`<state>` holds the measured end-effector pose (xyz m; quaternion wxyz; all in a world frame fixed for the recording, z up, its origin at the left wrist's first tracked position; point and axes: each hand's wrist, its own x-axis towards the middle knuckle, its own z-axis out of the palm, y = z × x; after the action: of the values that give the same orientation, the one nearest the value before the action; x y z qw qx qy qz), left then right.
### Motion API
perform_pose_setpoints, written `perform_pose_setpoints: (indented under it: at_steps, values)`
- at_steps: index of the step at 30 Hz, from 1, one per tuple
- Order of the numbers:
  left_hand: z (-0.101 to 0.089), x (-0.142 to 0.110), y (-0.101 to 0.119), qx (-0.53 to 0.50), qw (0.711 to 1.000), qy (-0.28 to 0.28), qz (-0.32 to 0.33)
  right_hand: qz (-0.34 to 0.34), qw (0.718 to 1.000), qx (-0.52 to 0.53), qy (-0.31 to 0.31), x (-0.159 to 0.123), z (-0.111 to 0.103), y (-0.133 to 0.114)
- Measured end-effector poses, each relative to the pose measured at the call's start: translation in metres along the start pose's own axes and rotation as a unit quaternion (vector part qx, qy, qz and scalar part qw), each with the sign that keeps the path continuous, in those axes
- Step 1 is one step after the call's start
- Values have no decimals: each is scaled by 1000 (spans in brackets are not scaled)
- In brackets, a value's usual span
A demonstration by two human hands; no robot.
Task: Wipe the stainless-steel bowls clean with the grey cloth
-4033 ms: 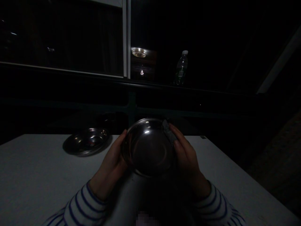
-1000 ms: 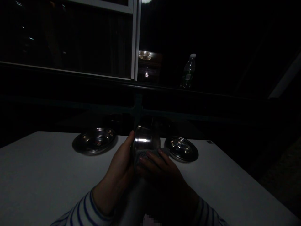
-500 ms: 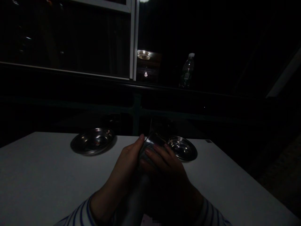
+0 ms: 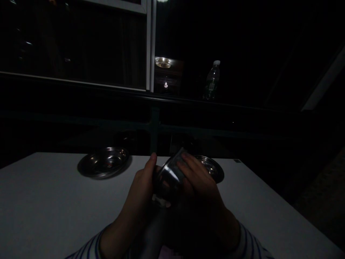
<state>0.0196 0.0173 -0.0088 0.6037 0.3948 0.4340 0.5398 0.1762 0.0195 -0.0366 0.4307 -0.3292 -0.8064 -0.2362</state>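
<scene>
A shiny metal cup-like container point(image 4: 169, 176) is held tilted above the table between my two hands. My left hand point(image 4: 141, 187) is closed around its left side, with the thumb pointing up. My right hand point(image 4: 201, 180) grips the upper right end with its fingers bent over a dull grey part there. What that grey part is, I cannot make out in the dim light. A pale patch shows at the container's lower edge. Two shallow steel dishes lie near the far edge, the left dish point(image 4: 104, 163) in full sight and the right dish point(image 4: 212, 169) partly behind my right hand.
The white table point(image 4: 54, 201) spans the lower view. Beyond it, a plastic bottle point(image 4: 212, 81) with a white cap stands upright on a dark ledge by the window frame point(image 4: 150, 46). The surroundings are very dark.
The metal container has turned in my hands: its dotted side has gone from sight and a smooth, shiny side shows. My right hand's fingers have shifted toward its upper end.
</scene>
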Motion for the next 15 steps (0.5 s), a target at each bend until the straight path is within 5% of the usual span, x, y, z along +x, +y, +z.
perform_pose_setpoints:
  at_steps: [8,11,15]
  values:
    - [4,-2,10,-101,991,12,-85,-116,993,-36,-7,-8,21,-24]
    - [2,-1,10,-98,993,6,-65,-147,988,-40,-13,-9,23,-23]
    - [-3,3,3,-20,1000,-13,-7,-109,994,-31,-4,-6,18,-17]
